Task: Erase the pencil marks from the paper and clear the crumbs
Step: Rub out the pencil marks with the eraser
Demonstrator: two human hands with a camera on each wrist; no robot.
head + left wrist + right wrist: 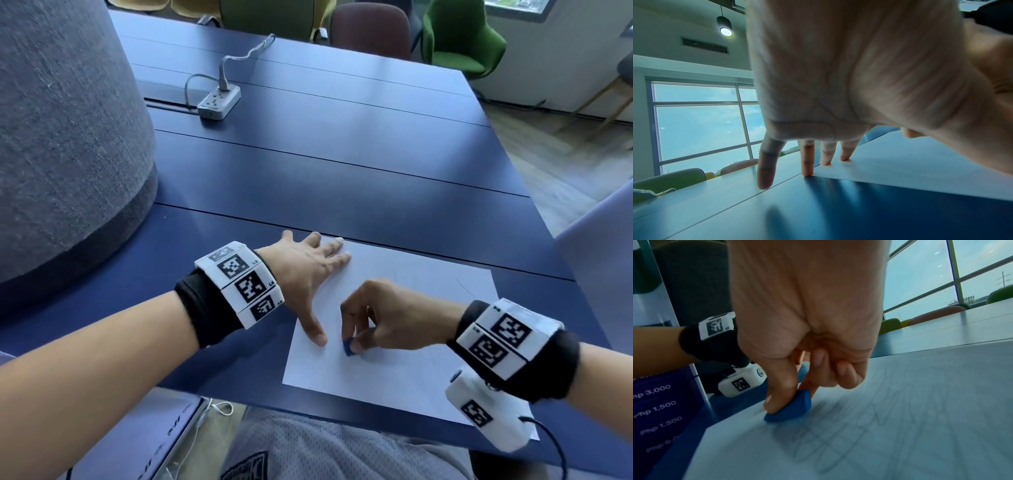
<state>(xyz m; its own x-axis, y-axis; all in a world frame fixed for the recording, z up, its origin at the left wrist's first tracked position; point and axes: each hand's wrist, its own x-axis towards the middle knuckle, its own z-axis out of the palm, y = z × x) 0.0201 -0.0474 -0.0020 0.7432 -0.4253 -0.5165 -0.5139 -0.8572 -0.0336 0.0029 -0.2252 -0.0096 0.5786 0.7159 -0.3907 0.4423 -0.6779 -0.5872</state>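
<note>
A white sheet of paper [404, 356] lies on the blue table near its front edge. Faint pencil marks [869, 426] cover it in the right wrist view. My right hand [380, 322] pinches a small blue eraser [348, 347] between thumb and forefinger, its lower edge on the paper [920, 402]; in the right wrist view the eraser [793, 408] is tilted. My left hand [308, 274] lies flat with spread fingers on the paper's left part, thumb [317, 334] close to the eraser. In the left wrist view its fingertips [807, 173] press at the paper [900, 162] edge.
A white power strip [219, 101] with a cable sits far back on the table [342, 171]. A big grey upholstered form [61, 137] stands at the left. Chairs [459, 37] line the far side. A printed board [659, 410] leans below the table's left front.
</note>
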